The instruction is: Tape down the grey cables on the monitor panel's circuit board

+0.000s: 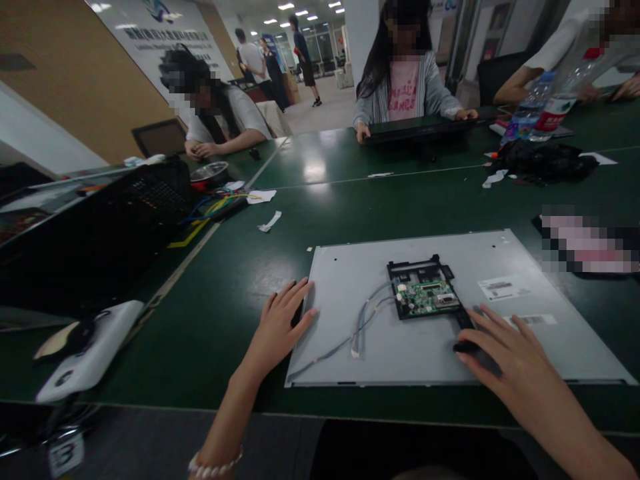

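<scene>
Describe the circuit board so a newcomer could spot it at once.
On the dark green table lies a large grey panel. Near its middle, just beyond the right hand, sits a small circuit board in a black frame, with grey cables trailing off to its left. It is the only green, component-studded piece on the panel; the other marks are flat white labels.

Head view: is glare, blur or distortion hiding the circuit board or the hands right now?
Head view: ceiling lights glare on the far part of the green table, not on the grey panel; the circuit board looks fairly sharp but small; the left hand and right hand are dimly lit and slightly soft; the table edges bow from the wide lens.
</scene>
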{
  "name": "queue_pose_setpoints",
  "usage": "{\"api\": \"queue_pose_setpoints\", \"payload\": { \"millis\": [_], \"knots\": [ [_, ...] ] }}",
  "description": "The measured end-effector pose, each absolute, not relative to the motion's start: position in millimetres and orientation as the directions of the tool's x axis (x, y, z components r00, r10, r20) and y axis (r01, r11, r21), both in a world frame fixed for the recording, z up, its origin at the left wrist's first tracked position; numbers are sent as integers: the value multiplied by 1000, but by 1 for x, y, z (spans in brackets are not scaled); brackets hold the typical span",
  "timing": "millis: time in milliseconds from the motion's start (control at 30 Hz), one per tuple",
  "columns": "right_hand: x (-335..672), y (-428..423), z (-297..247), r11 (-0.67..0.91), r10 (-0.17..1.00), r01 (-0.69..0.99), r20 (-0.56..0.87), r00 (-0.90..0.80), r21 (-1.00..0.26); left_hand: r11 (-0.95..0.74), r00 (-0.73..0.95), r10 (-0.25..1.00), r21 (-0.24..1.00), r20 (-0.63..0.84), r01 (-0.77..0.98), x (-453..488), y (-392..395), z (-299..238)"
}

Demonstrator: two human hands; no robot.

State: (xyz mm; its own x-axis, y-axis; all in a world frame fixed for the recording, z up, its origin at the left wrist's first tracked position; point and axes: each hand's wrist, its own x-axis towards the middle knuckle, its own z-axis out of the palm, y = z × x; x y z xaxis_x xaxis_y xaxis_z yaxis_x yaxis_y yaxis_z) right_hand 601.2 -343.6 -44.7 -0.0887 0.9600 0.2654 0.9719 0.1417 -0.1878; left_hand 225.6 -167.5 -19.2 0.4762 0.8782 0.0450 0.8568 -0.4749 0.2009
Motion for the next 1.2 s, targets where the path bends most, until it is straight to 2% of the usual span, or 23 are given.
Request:
{"api": "queue_pose_setpoints", "payload": {
  "millis": [133, 567, 833, 1200],
  "knots": [
    [598, -348, -44, 124, 963, 965, 263, -62, -229, -482, 482, 875, 201, 52, 853, 226, -167, -20],
    [621, -331, -44, 203, 959, 903, 264, -104, -380, -486, 486, 872, 190, 48, 853, 225, -167, -20],
    [611, -342, -51, 125, 965, 863, 262, 9, -489, -477, 479, 877, 177, 32, 861, 226, -169, -18],
    [598, -349, -41, 57, 976, 846, 208, 65, -530, -475, 476, 879, 173, 35, 863, 226, -168, -17]
  ]
}}
